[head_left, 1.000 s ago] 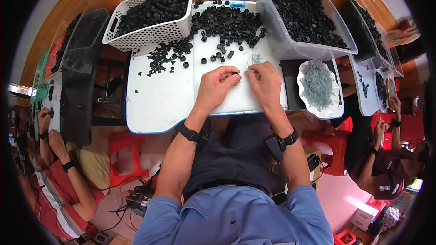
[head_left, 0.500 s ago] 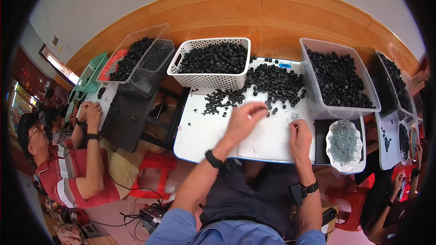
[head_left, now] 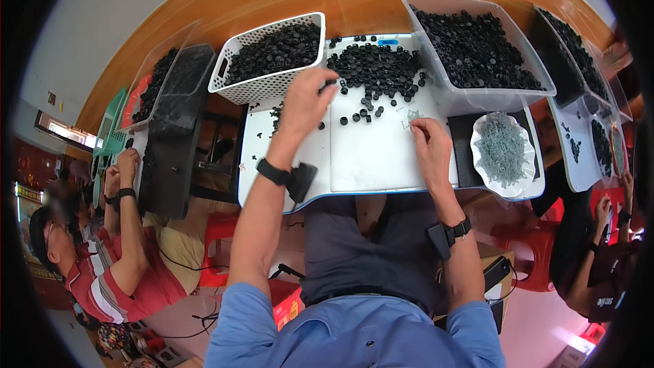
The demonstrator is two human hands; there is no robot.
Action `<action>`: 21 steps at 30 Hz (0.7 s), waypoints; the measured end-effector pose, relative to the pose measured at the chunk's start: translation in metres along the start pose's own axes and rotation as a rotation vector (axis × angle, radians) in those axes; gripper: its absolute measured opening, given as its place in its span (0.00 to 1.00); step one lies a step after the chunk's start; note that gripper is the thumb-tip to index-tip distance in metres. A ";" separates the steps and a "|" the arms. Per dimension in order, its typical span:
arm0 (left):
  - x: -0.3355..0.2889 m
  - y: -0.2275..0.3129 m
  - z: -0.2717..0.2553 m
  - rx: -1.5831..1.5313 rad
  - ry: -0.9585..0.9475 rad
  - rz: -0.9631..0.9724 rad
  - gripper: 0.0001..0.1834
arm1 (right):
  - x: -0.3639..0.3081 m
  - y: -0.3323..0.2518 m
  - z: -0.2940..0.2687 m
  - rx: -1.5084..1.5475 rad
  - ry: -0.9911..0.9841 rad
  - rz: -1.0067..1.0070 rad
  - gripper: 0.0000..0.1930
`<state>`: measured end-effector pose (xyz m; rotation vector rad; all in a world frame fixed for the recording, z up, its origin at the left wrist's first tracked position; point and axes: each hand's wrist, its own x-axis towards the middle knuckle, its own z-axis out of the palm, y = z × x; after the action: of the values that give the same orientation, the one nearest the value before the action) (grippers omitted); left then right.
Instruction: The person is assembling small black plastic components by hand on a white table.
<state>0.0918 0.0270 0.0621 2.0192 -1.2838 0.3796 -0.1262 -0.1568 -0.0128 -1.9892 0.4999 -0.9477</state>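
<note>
Our left hand, fingers loosely spread, touches the caps piled just ahead. Our right hand, fingers pressed together, rests on the white board.

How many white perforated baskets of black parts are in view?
1. The white basket sits at the table's far left corner, just beyond the left hand. The other bins are clear or dark; more baskets may be hidden at the picture's edges.

Bare white tabletop lies open between both hands. The white basket, clear bin and cap pile wall the far side.
</note>
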 end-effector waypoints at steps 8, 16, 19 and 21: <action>-0.033 0.052 0.066 0.181 -0.100 -0.038 0.14 | 0.001 -0.003 0.002 0.006 -0.003 0.009 0.06; -0.020 0.056 0.074 0.263 -0.147 -0.031 0.10 | -0.001 -0.005 0.006 0.270 -0.027 0.200 0.07; -0.030 0.068 0.072 0.221 -0.041 0.029 0.09 | -0.002 0.000 0.006 0.312 -0.009 0.192 0.07; -0.038 0.079 0.073 0.083 -0.056 -0.037 0.09 | -0.002 0.006 0.003 0.301 0.010 0.197 0.06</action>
<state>-0.0044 -0.0190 0.0201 2.1336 -1.2816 0.3666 -0.1247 -0.1571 -0.0193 -1.6347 0.5163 -0.8555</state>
